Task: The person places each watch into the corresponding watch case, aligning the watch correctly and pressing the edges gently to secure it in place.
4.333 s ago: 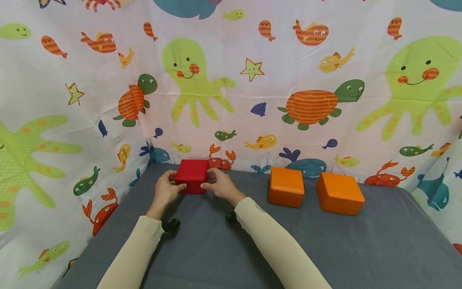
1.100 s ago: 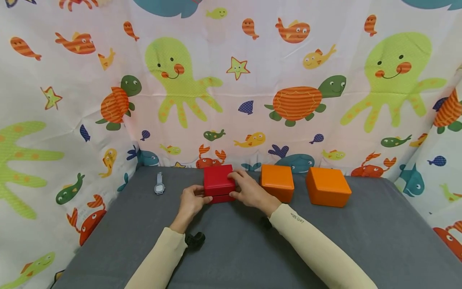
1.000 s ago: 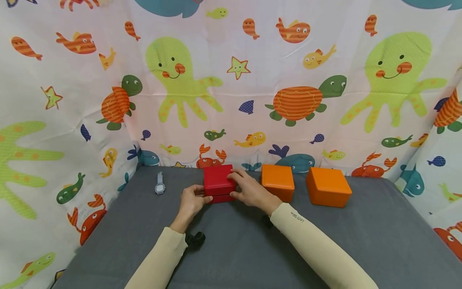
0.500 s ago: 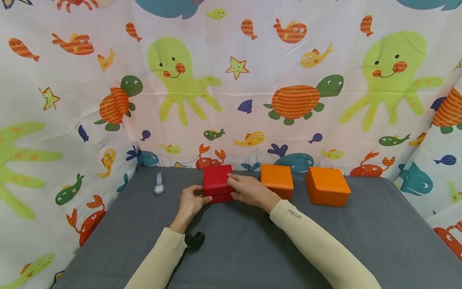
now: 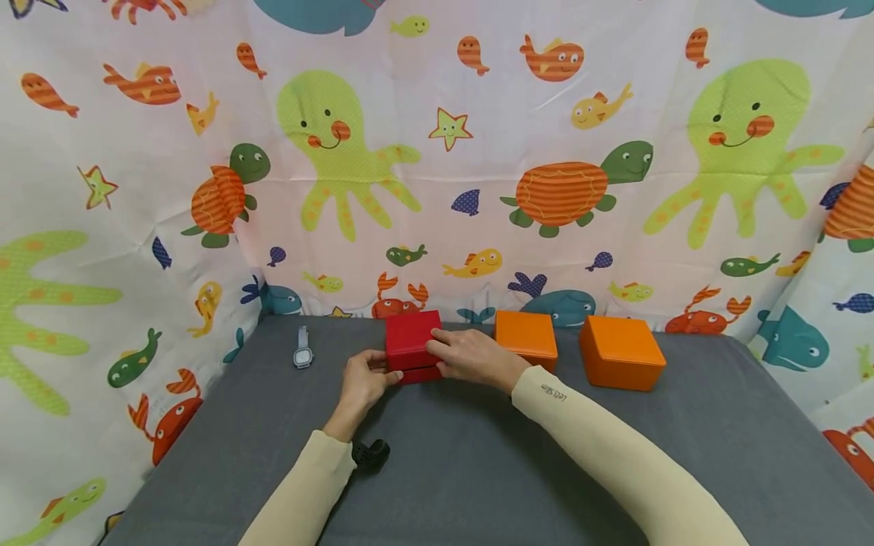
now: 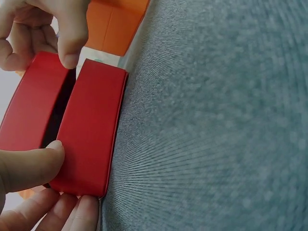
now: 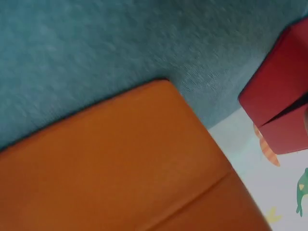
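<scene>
A red box [image 5: 410,331] stands on the grey tabletop between both hands. Its lid [image 6: 31,103] is tipped up at the front, leaving a dark wedge-shaped gap above the base [image 6: 94,130]. My left hand [image 5: 360,385] grips the base, thumb on the front face and fingers round the left side. At the front right corner, my right hand [image 5: 476,356] pinches the lid, with the thumb at its lower edge in the left wrist view. What is inside the box is hidden. Left of it lies a pale wristwatch [image 5: 303,351], its strap stretched out.
Just right of the red box is an orange box [image 5: 524,334], partly behind the right hand; it fills much of the right wrist view. Another orange box [image 5: 623,353] stands farther right. A curtain printed with sea animals [image 5: 382,152] rises behind the table edge.
Since the oldest frame, the red box has moved right, its lid has parted from the base, and the watch has come into view. Lately the right hand's fingers have drawn together at the lid.
</scene>
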Tool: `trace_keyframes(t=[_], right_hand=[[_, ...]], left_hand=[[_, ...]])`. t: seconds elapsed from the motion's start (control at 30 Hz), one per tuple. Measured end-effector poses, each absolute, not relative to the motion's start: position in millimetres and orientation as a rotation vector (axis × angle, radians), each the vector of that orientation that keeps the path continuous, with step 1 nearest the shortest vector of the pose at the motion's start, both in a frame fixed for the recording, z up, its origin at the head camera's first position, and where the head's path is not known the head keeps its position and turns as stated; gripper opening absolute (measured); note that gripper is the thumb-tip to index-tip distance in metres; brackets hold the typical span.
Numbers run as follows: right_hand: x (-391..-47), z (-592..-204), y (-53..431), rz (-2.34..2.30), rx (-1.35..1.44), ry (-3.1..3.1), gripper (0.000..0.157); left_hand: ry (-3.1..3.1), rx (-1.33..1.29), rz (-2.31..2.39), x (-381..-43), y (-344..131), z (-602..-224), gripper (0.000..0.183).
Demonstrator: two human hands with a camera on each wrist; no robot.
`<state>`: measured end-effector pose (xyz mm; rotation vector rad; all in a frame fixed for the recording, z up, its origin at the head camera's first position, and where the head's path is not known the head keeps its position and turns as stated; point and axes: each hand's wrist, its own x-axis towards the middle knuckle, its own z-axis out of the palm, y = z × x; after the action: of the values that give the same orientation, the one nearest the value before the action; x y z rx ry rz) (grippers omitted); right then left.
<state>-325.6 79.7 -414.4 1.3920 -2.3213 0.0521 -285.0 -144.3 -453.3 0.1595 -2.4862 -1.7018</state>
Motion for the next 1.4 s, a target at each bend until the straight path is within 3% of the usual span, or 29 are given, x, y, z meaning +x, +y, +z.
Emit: trace_keyframes(t=[0.9, 1.4], right_hand=[[-375, -337, 69, 0.599, 1.257, -2.921, 0.037], [-388, -349, 78, 1.017, 1.069, -2.864, 0.042]], left_hand=[[-2.489, 0.203, -1.742, -289, -146, -452, 0.038], [-2.477, 0.196, -1.76, -288, -146, -453, 0.04]])
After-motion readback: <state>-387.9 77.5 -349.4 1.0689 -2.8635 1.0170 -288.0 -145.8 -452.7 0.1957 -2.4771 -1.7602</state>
